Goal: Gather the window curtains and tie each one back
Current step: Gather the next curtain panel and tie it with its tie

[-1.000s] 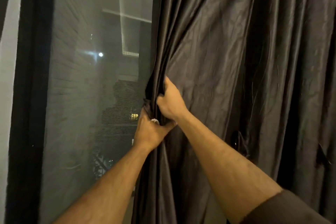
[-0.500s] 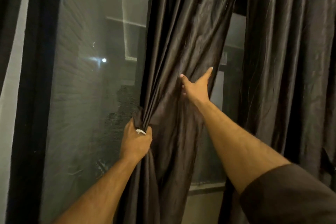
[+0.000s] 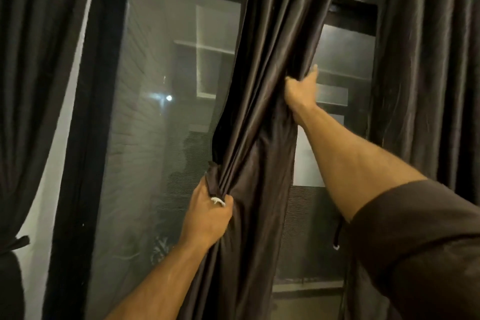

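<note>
A dark satin middle curtain (image 3: pixel 275 65) hangs in front of the window, bunched into a narrow column. My left hand (image 3: pixel 207 215), with a white ring, clenches the curtain's left edge low down. Higher up, my right hand (image 3: pixel 302 91) wraps around the curtain's right edge with the thumb raised. At the far left hangs another dark curtain (image 3: pixel 33 65), pinched in by a tie (image 3: pixel 15 243) low down. A third dark curtain (image 3: pixel 428 73) hangs loose on the right, behind my right arm.
The black window frame (image 3: pixel 88 138) stands between the left and middle curtains. Dark glass (image 3: pixel 166 138) reflects room lights. A sill (image 3: pixel 309 287) runs below the right pane. A thin dark cord with a white tip (image 3: pixel 337 238) dangles by my right sleeve.
My right hand let go near the left hand, reached right and closed on the curtain's far edge. The middle curtain has narrowed, uncovering the right pane. The view has widened leftward.
</note>
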Available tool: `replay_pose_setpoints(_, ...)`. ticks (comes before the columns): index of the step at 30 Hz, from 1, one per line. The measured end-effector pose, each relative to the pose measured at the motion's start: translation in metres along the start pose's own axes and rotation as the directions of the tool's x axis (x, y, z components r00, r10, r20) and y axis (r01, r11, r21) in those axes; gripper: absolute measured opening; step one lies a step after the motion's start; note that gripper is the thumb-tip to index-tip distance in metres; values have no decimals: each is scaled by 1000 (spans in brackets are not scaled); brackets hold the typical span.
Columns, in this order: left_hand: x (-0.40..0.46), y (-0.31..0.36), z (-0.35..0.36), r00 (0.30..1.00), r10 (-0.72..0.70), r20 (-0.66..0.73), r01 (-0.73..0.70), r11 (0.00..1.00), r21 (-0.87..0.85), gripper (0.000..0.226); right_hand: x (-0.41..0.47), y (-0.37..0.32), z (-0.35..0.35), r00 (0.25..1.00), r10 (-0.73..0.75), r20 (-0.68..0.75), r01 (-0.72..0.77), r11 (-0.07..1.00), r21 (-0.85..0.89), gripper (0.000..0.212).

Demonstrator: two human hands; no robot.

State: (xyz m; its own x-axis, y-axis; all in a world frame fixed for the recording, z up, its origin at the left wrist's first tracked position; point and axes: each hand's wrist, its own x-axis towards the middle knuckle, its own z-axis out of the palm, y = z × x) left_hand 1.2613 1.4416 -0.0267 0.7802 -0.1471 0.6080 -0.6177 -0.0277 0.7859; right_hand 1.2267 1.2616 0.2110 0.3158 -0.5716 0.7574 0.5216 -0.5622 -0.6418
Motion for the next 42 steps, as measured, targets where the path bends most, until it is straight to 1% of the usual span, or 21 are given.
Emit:
replay_pose_setpoints(1,3,-4,1,1000,24,1,-24,1000,-5,57,-3,-2,8,991,-130,32,132,989,-73,76)
replay_pose_setpoints(2,5,-8,2,999,40,5,-40,999,-12,56,-8,-8,17,972,-215,91,226,964,-139,76)
replay_pose_setpoints(3,7,-12,2,999,49,7,-49,998,-27,56,-10,-12,28,953,-259,160,285,943,-173,80)
replay_pose_setpoints(6,7,-12,1,997,68,-20,-70,993,-94,63,-17,-32,61,910,-275,309,361,893,-268,91)
replay_pose_setpoints(10,10,-10,-10,988,100,-122,-117,982,-148,73,-31,-49,117,831,-331,447,487,821,-299,89)
replay_pose_setpoints(13,13,-11,-29,969,134,-208,-172,969,-177,75,-42,-60,160,778,-334,533,528,807,-265,89)
replay_pose_setpoints(16,15,-13,-42,925,237,-297,-270,960,-75,73,-50,-77,181,694,-320,645,558,805,-200,84)
replay_pose_setpoints(18,19,-19,-45,919,240,-312,-271,961,-59,72,-52,-85,184,631,-323,705,575,805,-146,80)
replay_pose_setpoints(19,22,-22,-45,924,225,-309,-257,964,-70,73,-54,-86,184,617,-322,718,572,810,-128,79)
replay_pose_setpoints(21,26,-28,-45,946,164,-280,-204,972,-120,72,-58,-82,177,623,-336,707,554,827,-95,79)
replay_pose_setpoints(23,29,-38,-45,954,156,-256,-196,971,-138,70,-63,-68,164,648,-336,684,520,851,-74,87)
replay_pose_setpoints(26,23,-49,-46,957,162,-239,-185,980,-75,79,-76,-39,134,708,-283,647,447,889,-100,99)
replay_pose_setpoints(28,16,-49,-46,955,175,-239,-184,983,-16,88,-86,-19,110,753,-252,608,389,916,-103,101)
replay_pose_setpoints(30,10,-49,-45,944,228,-238,-229,973,26,93,-99,0,87,803,-215,557,312,946,-84,100)
replay_pose_setpoints(31,7,-49,-43,938,256,-232,-253,967,41,94,-107,11,76,828,-173,534,250,965,-75,98)
replay_pose_setpoints(33,4,-48,-39,932,283,-225,-275,959,65,93,-127,31,57,864,-81,496,139,987,-80,92)
replay_pose_setpoints(35,1,-48,-37,931,288,-226,-280,958,68,90,-149,52,43,887,-49,459,105,990,-96,80)
replay_pose_setpoints(37,-3,-47,-33,943,244,-224,-232,970,78,85,-169,72,34,908,-40,418,97,988,-118,57)
replay_pose_setpoints(39,-9,-45,-33,944,209,-255,-185,976,116,85,-185,84,33,916,-7,402,58,992,-116,38)
replay_pose_setpoints(41,-16,-39,-31,941,183,-285,-181,983,34,78,-197,87,34,910,37,412,4,995,-98,33)
replay_pose_setpoints(42,-19,-36,-32,941,174,-291,-182,983,0,74,-203,84,33,905,54,423,-19,996,-86,36)
